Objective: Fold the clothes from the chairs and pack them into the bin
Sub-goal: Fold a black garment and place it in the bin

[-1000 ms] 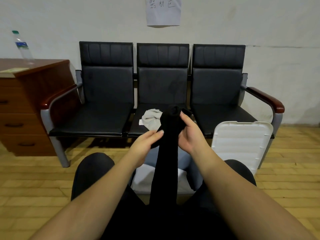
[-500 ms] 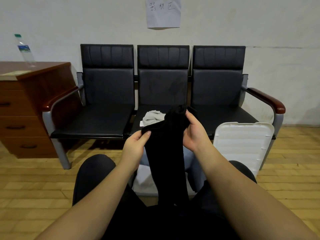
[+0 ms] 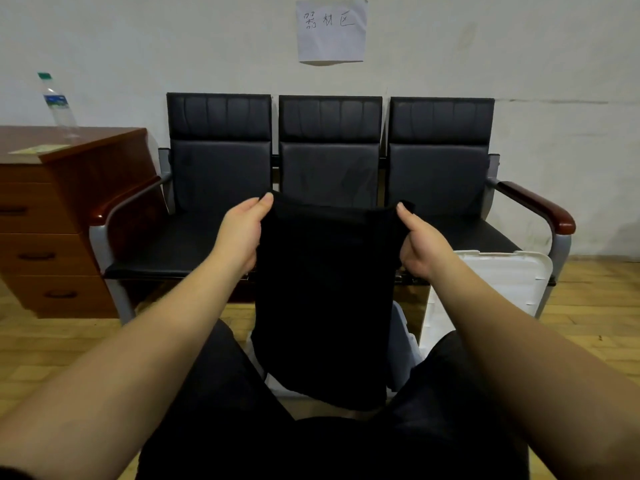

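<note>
Holding a black garment (image 3: 325,299) stretched wide at chest height, a seated person pinches its top edge at both corners, the left hand (image 3: 242,233) gripping the left corner between thumb and curled fingers and the right hand (image 3: 420,245) doing the same at the right corner. The cloth hangs flat and free between the knees, apparently so that it can be squared up before a fold. Its lower hem dangles over the bin (image 3: 403,344), of which only a pale wall shows just beside the cloth's right edge; the rest is hidden behind the fabric. The bin's white lid (image 3: 498,282) leans upright against the front edge of the right-hand seat, likely set aside to keep the opening free for packing.

The three joined black chairs (image 3: 330,161) stand against the wall beneath a taped paper sign (image 3: 331,29). A wooden drawer cabinet (image 3: 59,216) at the left carries a plastic bottle (image 3: 57,103) near its back edge.

Half a second ago the garment was a narrow bunched strip held close together in front of the middle seat; now the hands are well apart and the cloth is opened to its full width. A light grey garment that lay on the middle seat's front edge is no longer visible, probably covered by the spread cloth.
</note>
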The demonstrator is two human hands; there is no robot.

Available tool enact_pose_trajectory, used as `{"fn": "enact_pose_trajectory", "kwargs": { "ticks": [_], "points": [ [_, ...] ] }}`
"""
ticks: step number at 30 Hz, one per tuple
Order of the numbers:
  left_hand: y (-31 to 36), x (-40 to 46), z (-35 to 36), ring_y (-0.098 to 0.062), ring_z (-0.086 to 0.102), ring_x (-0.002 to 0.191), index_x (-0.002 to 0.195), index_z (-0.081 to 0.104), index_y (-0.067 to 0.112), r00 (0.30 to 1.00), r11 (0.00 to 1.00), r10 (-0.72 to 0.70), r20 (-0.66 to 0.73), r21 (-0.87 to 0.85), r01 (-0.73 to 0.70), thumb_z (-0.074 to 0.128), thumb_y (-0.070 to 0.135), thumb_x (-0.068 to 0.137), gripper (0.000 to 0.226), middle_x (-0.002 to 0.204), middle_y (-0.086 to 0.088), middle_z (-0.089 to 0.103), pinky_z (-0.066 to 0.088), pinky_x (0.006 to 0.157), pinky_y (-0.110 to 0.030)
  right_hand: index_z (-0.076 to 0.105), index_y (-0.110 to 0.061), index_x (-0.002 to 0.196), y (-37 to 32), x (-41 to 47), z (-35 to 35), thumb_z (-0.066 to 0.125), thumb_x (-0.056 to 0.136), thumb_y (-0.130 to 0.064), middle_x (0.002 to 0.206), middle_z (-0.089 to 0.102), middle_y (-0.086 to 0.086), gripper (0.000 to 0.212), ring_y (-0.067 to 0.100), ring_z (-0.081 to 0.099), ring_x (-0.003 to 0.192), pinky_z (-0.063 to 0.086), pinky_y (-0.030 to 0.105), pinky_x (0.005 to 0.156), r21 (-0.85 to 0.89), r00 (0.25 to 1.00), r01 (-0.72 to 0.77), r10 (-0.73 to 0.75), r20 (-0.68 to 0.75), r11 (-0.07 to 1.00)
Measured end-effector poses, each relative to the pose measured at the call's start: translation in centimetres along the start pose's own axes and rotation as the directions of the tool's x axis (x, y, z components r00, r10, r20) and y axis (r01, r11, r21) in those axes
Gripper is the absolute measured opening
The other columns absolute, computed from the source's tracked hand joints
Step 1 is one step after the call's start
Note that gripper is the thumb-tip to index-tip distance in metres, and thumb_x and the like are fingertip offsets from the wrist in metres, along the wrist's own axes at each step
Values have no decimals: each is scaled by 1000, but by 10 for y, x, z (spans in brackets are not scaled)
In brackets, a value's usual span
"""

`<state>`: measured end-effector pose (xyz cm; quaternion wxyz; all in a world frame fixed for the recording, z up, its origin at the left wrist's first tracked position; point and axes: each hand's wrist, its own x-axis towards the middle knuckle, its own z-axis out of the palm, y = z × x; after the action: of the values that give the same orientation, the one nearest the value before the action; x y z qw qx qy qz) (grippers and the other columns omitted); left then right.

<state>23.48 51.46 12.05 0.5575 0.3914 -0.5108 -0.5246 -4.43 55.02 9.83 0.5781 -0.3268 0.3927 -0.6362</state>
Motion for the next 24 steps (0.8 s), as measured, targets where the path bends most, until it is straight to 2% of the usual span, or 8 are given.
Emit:
{"fn": "enact_pose_trajectory", "kwargs": {
  "ticks": [3, 7, 9, 11, 14, 17, 19, 24],
  "points": [
    [18, 16, -4, -18, 73, 88, 96, 71, 13, 999, 998, 39, -15, 42, -39, 57, 28, 101, 21, 88, -1, 76, 56, 75, -30, 60, -13, 132, -15, 10, -13, 56, 99, -33, 123, 70, 5, 39, 22, 66, 115, 49, 38, 102, -57, 997, 32, -36, -69, 998],
    [37, 37, -15, -23, 69, 101, 116, 65, 7, 994, 996, 63, -89, 72, -57, 60, 30, 99, 29, 103, -6, 71, 56, 82, -31, 59, -12, 132, -37, 19, -30, 62, 96, -33, 121, 71, 5, 42, 22, 67, 112, 52, 38, 98, -107, 984, 82, -98, -150, 991],
    [47, 45, -22, -23, 69, 100, 104, 66, 11, 991, 996, 58, -124, 69, -50, 60, 29, 99, 19, 102, -6, 69, 55, 87, -34, 59, -10, 131, -49, 24, -40, 59, 98, -30, 119, 71, 5, 39, 21, 67, 110, 53, 37, 97, -153, 973, 102, -131, -190, 983],
    [54, 53, -32, -20, 68, 96, 94, 64, 17, 986, 997, 41, -163, 78, -29, 60, 28, 99, 13, 98, -3, 68, 55, 90, -37, 57, -8, 133, -60, 27, -50, 55, 101, -29, 112, 71, 3, 38, 18, 70, 101, 56, 33, 87, -200, 966, 85, -130, -225, 976],
    [61, 66, -53, -25, 69, 105, 119, 67, 14, 969, 995, 9, -247, 101, 16, 61, 32, 98, 28, 113, -5, 71, 55, 92, -40, 58, -12, 128, -75, 27, -61, 50, 103, -28, 100, 72, -2, 30, 13, 72, 84, 58, 28, 66, -268, 962, 41, -110, -249, 962],
    [67, 73, -69, -27, 67, 109, 125, 65, 15, 960, 987, -11, -280, 149, 54, 59, 33, 98, 34, 118, -5, 69, 53, 97, -44, 63, -20, 111, -88, 26, -66, 55, 101, -31, 102, 70, -4, 17, 12, 68, 88, 55, 29, 72, -366, 949, 24, -136, -284, 930],
    [75, 68, -71, -25, 64, 111, 129, 61, 14, 961, 978, -4, -277, 199, 62, 53, 30, 102, 32, 122, -7, 65, 53, 92, -40, 63, -22, 101, -96, 25, -65, 57, 100, -33, 100, 67, -4, 12, 11, 66, 85, 54, 29, 75, -422, 944, 15, -152, -292, 906],
    [80, 71, -79, -29, 59, 108, 137, 56, 16, 959, 952, 9, -283, 295, 78, 48, 32, 105, 36, 129, -11, 60, 51, 88, -39, 62, -21, 96, -104, 18, -65, 60, 98, -34, 101, 65, -1, 14, 14, 63, 91, 54, 31, 87, -523, 921, 2, -205, -331, 852]
  ]
}}
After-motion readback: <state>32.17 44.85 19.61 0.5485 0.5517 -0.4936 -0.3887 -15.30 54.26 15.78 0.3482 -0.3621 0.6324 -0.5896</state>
